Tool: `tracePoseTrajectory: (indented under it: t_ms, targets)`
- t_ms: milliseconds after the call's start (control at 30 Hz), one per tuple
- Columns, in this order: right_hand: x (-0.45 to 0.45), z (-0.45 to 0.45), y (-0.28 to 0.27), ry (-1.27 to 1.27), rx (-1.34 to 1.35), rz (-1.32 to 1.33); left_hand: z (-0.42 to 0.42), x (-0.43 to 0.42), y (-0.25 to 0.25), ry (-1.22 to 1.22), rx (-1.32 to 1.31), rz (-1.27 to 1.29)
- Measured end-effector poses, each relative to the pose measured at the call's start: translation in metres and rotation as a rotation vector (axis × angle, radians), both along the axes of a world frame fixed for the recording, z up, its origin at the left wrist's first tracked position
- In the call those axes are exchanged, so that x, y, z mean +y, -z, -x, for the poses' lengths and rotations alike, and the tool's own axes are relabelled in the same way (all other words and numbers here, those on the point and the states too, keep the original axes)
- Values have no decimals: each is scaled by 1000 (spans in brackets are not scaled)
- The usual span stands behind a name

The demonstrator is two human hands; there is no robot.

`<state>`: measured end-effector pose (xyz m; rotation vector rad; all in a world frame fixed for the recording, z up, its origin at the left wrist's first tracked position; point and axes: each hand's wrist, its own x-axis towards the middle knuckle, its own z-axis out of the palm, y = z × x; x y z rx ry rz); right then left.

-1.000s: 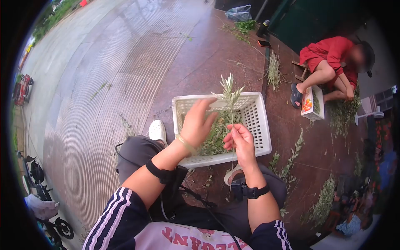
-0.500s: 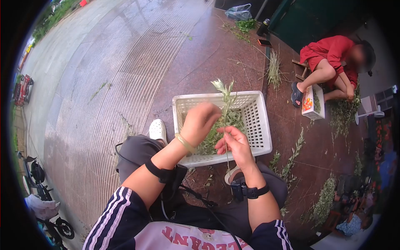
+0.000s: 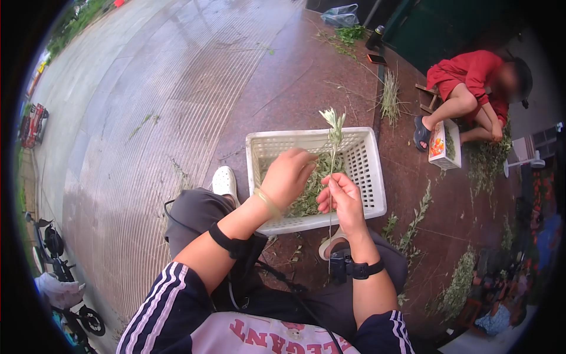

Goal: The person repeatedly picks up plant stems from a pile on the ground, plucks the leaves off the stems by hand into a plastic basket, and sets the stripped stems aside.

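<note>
A white plastic basket [image 3: 377, 177] with perforated walls stands on the floor between my feet, with loose green leaves [image 3: 306, 197] inside. Over its right part, my right hand [image 3: 343, 199] pinches an upright leafy stem [image 3: 334, 133] between thumb and fingers; pale leaves remain at its top and the bare lower stalk hangs below the hand. My left hand [image 3: 290, 177], wearing a bangle, is above the basket's left half, its fingers curled together toward the stem. Whether those fingers hold a leaf is too small to tell.
At the right, a person in red [image 3: 471, 76] sits bent over a small white box [image 3: 451, 147] and a heap of plants. Cut stalks [image 3: 390, 97], a phone [image 3: 377, 59] and a dark bottle [image 3: 375, 37] lie or stand beyond the basket. Leafy stems [image 3: 415, 221] lie right of my leg.
The stem in my right hand swung left, then back right, and looks more upright with fewer spread leaves. My left hand's fingers went from spread to drawn together.
</note>
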<state>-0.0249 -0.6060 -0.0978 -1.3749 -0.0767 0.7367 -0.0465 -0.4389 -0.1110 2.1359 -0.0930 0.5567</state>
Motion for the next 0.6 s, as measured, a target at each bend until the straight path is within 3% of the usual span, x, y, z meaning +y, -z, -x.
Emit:
tracePoseTrajectory:
  t_ms: [100,200,400,500,600]
  targets:
    - [0,1,5,-69,14,14,1,2,-19,20,206,340]
    - [1,5,9,-100,17,17,-1,0,-12,45,233,538]
    - [3,7,8,-92,-4,19,2,4,-11,70,210,308]
    - [2,8,10,-89,-14,20,2,4,-14,71,71,-16]
    - [1,10,15,-87,-7,21,2,2,-14,119,95,-31]
